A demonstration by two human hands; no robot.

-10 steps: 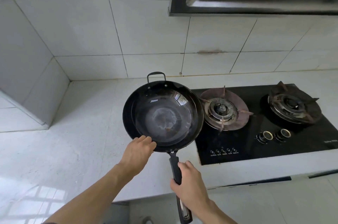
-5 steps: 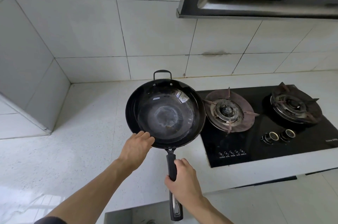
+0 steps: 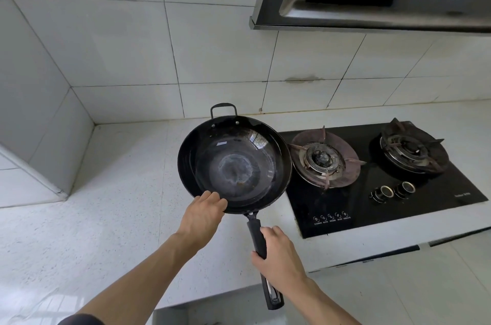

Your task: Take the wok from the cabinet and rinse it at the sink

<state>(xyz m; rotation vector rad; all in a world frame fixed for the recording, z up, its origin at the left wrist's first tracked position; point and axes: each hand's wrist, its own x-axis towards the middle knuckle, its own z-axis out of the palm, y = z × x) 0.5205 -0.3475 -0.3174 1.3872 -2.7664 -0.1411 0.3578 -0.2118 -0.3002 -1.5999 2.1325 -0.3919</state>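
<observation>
Your wok, up in the air over the counter

It's a black round-bottomed wok, held open side up and roughly level, sitting just left of the hob with its right rim close to the near burner. The inside is glossy on the walls and catches window reflections, while the bottom has a dull grey worn patch with a small brownish speck near the middle. You've got a small loop helper handle riveted on the far rim, pointing at the wall, and a long straight black handle on the near side running down toward you, with a shiny metal bit near its end. It looks empty, no water visible.
</observation>
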